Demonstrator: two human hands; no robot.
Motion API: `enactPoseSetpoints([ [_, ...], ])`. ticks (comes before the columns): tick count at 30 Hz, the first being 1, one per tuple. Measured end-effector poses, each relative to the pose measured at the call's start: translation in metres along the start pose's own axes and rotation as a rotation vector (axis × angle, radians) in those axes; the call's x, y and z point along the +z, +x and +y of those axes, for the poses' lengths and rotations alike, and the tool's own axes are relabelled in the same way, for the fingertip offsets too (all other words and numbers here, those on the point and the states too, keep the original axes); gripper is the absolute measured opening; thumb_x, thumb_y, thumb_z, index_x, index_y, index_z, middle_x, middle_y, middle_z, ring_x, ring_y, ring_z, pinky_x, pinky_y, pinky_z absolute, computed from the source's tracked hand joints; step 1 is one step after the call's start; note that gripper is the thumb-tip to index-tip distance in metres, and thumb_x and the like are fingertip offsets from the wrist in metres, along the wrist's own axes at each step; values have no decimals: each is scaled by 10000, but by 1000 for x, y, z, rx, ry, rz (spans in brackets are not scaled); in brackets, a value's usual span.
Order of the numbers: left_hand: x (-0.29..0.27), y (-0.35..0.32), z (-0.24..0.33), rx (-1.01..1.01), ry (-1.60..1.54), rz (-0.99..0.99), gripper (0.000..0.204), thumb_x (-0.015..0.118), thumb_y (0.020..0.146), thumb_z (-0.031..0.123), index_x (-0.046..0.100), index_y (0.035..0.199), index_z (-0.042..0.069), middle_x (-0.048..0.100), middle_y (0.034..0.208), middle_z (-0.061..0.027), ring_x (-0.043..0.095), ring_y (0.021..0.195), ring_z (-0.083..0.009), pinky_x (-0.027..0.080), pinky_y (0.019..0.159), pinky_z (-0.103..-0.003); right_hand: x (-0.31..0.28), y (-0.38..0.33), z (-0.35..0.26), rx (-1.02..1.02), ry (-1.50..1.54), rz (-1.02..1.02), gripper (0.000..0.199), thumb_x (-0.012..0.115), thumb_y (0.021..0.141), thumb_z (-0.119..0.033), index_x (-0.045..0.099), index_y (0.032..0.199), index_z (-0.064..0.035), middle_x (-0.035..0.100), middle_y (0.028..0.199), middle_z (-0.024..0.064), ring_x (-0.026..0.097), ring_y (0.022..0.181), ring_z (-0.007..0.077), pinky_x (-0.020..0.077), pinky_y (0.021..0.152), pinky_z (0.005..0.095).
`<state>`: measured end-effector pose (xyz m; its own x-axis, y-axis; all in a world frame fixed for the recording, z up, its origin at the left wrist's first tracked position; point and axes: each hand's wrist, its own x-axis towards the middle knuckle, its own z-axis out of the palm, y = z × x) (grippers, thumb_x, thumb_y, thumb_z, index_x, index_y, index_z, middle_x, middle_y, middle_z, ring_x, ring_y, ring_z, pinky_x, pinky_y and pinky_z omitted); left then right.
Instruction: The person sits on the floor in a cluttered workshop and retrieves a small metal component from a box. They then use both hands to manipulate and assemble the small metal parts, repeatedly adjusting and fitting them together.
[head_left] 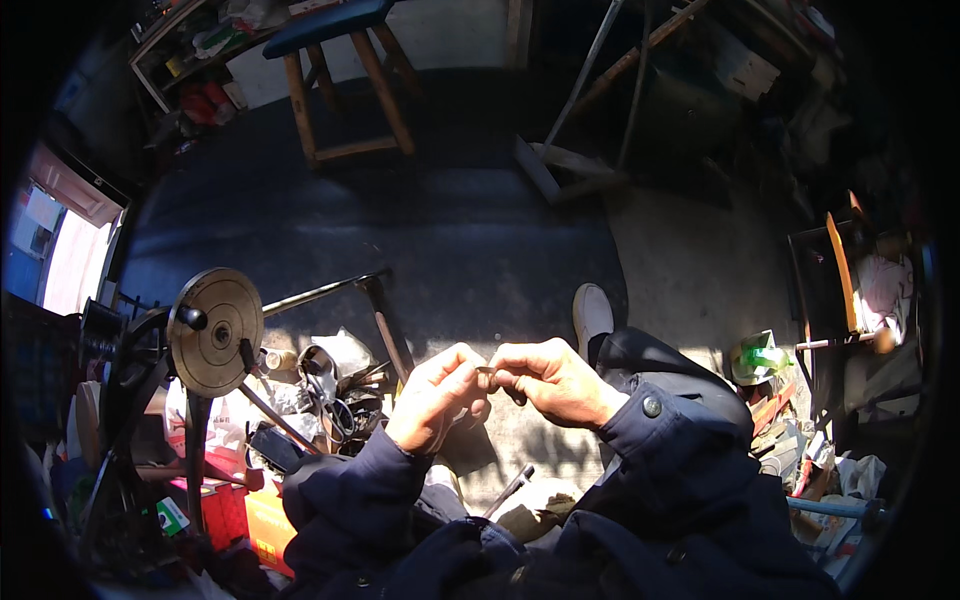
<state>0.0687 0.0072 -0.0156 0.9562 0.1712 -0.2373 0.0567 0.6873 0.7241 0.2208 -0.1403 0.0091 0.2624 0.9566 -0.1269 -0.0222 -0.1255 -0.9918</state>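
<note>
My left hand (432, 398) and my right hand (552, 380) meet in front of me, fingertips pinched together on a small dark metal piece (487, 371). The piece is tiny and mostly hidden by the fingers, so its kind is unclear. Both arms wear dark blue jacket sleeves. Below the hands a thin dark rod-like tool (510, 490) lies near my lap. To the left of my left hand sits a pile of scissors and small tools (335, 395).
A hand-crank machine with a round metal wheel (215, 332) stands at the left. A wooden stool with a blue seat (345, 75) is at the back. Red and orange boxes (245, 505) lie lower left. Clutter fills the right side (830, 400). My white shoe (592, 315) rests ahead.
</note>
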Motion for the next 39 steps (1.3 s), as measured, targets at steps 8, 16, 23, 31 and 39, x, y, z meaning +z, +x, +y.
enactPoseSetpoints([
  [8, -3, -1, -2, -88, -120, -29, 188, 590, 1026, 228, 583, 1007, 41, 596, 906, -54, 548, 719, -144, 441, 678, -294, -3, -1, 2, -23, -51, -38, 97, 564, 991, 7, 660, 999, 10, 585, 762, -9, 504, 723, 54, 445, 674, 234],
  [16, -3, 1, 2, -97, -168, -59, 230, 570, 1034, 284, 557, 985, 60, 571, 766, -66, 531, 653, -158, 462, 673, -337, 3, -1, 2, -163, -109, -18, 214, 505, 921, 124, 663, 1011, 11, 622, 787, 16, 542, 736, 75, 465, 699, 236],
  [23, 9, 0, 0, 46, -26, 55, 172, 581, 1044, 225, 558, 1120, 72, 636, 899, -61, 579, 744, -121, 475, 683, -269, -1, 2, 0, -85, -16, 44, 118, 592, 1021, -72, 687, 1030, -2, 633, 799, -2, 534, 739, 57, 468, 698, 234],
  [31, 2, 1, 6, 68, 245, 21, 146, 576, 1036, 143, 601, 1096, 12, 620, 875, -14, 550, 737, -61, 449, 692, -219, -5, 0, 0, -69, -150, 13, 94, 619, 999, -46, 684, 1031, 13, 684, 842, 37, 588, 785, 76, 492, 738, 240],
  [39, -6, -1, 13, -34, 48, -77, 151, 606, 1010, 143, 589, 1077, 9, 669, 979, -90, 604, 781, -165, 479, 703, -299, -4, -1, 2, -87, -98, -15, 412, 404, 805, 231, 677, 1040, 32, 709, 922, 102, 657, 928, 144, 518, 892, 266],
])
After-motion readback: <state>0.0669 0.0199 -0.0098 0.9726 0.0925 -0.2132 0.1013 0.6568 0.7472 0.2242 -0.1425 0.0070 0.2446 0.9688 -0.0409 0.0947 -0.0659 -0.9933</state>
